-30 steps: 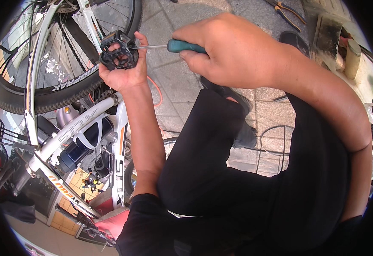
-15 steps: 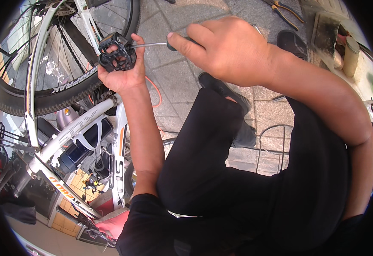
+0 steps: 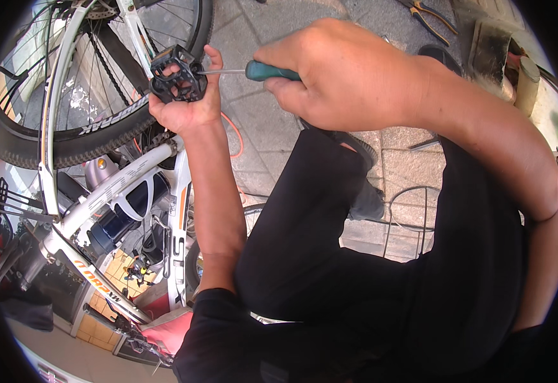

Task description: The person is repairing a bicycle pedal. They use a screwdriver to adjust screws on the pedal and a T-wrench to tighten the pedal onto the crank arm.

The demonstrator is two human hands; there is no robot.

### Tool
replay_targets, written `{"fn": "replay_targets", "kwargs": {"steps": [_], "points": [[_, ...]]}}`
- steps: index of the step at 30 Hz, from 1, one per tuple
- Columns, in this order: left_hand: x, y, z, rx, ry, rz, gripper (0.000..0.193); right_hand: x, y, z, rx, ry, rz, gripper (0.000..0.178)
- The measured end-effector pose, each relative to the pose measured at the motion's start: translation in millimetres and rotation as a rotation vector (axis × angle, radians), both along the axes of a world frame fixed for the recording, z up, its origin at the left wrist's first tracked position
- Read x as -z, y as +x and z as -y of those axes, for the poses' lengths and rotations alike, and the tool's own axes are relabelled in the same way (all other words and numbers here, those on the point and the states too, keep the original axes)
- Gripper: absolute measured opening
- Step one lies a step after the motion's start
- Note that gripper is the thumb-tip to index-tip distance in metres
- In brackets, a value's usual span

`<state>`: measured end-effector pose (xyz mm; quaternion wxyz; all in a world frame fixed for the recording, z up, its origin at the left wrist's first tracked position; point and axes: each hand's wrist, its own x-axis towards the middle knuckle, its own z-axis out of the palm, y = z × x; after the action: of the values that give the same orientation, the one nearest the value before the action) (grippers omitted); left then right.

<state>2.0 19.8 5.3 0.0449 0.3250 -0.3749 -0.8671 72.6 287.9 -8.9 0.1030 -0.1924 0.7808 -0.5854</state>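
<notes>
A black bicycle pedal [image 3: 178, 75] rests in my left hand [image 3: 192, 115], whose fingers curl round and through its cage while one fingertip sticks up beside it. My right hand [image 3: 339, 73] is closed round the green handle of a screwdriver [image 3: 272, 71]. The metal shaft runs leftward, and its tip meets the right end of the pedal. Exactly what the tip touches there is too small to make out. Just left of the pedal is the knobbly tyre of a white bicycle [image 3: 93, 207], which appears upside down.
Pliers with yellow and black handles [image 3: 429, 19] lie on the grey paving [image 3: 253, 137] at the far right. An orange cable [image 3: 235, 137] curves near my left forearm. A dark bottle [image 3: 122, 220] sits in the bicycle frame. A pale cylindrical container [image 3: 527, 80] stands at the right edge.
My right hand has turned round the screwdriver, so more of the green handle shows. The pedal and my left hand have shifted very slightly.
</notes>
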Motion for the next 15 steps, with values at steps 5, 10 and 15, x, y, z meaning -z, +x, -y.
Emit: {"fn": "replay_targets", "kwargs": {"steps": [5, 10, 15], "points": [[2, -2, 4, 0.004, -0.008, -0.018, 0.040, -7, 0, -4, -0.028, 0.006, 0.119, 0.023], [2, -3, 1, 0.004, -0.012, -0.015, 0.040, 8, 13, 4, 0.145, 0.168, -0.285, 0.021], [2, -3, 0, -0.011, -0.017, -0.017, 0.038, 20, 17, 5, 0.112, 0.259, -0.416, 0.036]]}}
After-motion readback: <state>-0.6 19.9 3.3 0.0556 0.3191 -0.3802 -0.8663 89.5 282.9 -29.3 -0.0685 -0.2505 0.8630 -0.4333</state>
